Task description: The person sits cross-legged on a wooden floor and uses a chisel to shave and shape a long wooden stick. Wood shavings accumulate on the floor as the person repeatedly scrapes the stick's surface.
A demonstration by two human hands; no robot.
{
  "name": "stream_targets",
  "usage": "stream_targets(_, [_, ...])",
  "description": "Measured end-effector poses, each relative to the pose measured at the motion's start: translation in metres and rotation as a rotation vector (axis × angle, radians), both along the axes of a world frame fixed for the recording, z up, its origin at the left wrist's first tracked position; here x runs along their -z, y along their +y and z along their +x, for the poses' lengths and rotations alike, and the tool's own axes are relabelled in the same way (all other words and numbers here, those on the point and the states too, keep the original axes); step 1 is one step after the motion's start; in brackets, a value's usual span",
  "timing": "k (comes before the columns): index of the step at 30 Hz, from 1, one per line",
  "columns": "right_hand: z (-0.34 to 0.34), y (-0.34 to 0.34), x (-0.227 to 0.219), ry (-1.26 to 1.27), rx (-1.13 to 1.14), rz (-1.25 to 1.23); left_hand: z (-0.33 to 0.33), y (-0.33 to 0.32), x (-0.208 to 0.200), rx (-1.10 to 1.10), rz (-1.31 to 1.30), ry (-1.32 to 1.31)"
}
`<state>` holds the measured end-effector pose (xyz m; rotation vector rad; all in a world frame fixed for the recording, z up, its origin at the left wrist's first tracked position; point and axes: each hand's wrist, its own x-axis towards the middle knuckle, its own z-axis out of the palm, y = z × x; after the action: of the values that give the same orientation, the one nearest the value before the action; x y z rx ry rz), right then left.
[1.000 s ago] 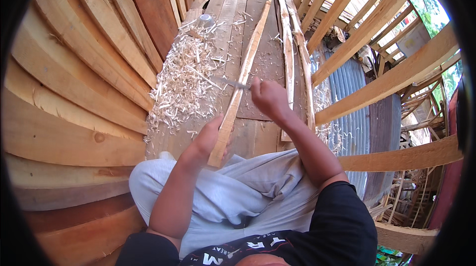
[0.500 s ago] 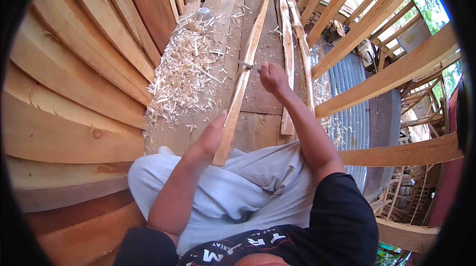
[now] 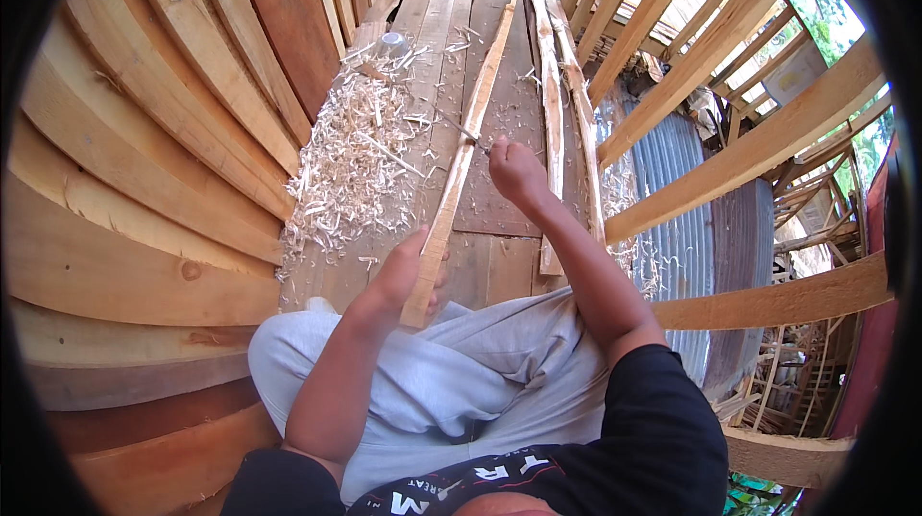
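Note:
A long wooden strip (image 3: 448, 210) with pale, freshly cut patches slants from my lap up toward the far end of the plank floor. Near its close end, my left hand (image 3: 399, 271) is wrapped round it, with fingertips showing on the right side. My right hand (image 3: 519, 173) is closed on the handle of a knife (image 3: 459, 128); most of the handle is hidden in the fist. Its thin blade lies across the strip about midway along, the tip pointing to the far left.
Curled wood shavings (image 3: 355, 156) are heaped on the floor at left, with a small translucent cup (image 3: 392, 43) behind them. More wooden strips (image 3: 551, 122) lie to the right. A board wall (image 3: 154, 151) stands left; slatted posts (image 3: 740, 184) and corrugated metal sheeting (image 3: 672, 189) are at right.
My right hand and the knife have come a little nearer and to the left along the strip. More of the blade shows now. The strip's close end has shifted slightly left and nearer.

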<state>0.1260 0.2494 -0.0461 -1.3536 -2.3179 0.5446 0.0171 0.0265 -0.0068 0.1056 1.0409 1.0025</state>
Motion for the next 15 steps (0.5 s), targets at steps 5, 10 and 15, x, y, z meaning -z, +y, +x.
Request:
stream_targets(5, [0.008,-0.011,-0.036,-0.205,-0.143,-0.033,0.008,-0.008,-0.011,-0.002,0.004,-0.054])
stream_targets(10, [0.03,0.059,0.019,-0.086,0.212,-0.05,0.017,-0.009,-0.008,0.013,-0.038,0.081])
stream_targets(15, [0.0,0.009,-0.012,-0.31,-0.122,-0.258,0.014,-0.015,-0.009,-0.01,-0.004,0.023])
